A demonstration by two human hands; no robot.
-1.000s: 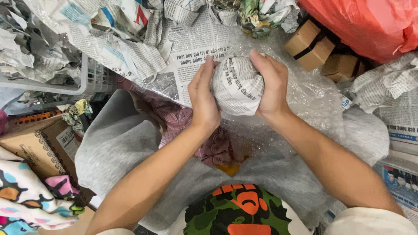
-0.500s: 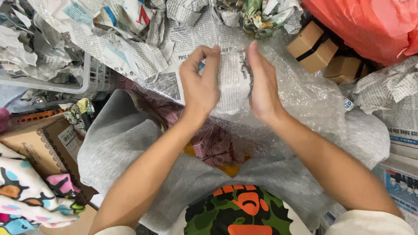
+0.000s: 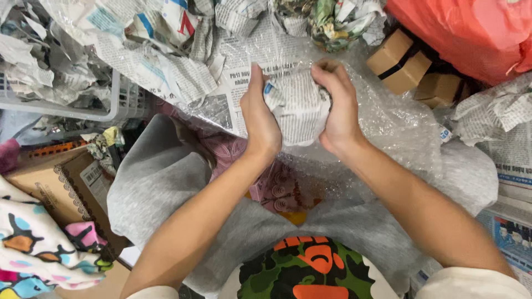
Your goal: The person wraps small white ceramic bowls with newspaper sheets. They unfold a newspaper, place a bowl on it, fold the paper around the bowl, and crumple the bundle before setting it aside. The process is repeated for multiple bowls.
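A rounded bundle wrapped in newspaper (image 3: 299,108) is held between both my hands above my lap. My left hand (image 3: 259,119) presses its left side with the fingers pointing up. My right hand (image 3: 336,105) curls over its right side and top. Whatever is inside the wrapping is hidden. Under the bundle lies a sheet of clear bubble wrap (image 3: 388,133) spread over a flat newspaper sheet (image 3: 235,91) and my grey-clad legs (image 3: 160,177).
Crumpled newspaper (image 3: 166,39) fills the far side, some in a white basket (image 3: 105,108) at left. Small brown cardboard boxes (image 3: 399,61) and a red plastic bag (image 3: 471,33) sit at top right. A flat cardboard box (image 3: 50,182) and patterned cloth (image 3: 39,249) lie at left.
My hands went from cupping the bundle to flat against its sides, then closed around it again. The right hand has moved up over its top.
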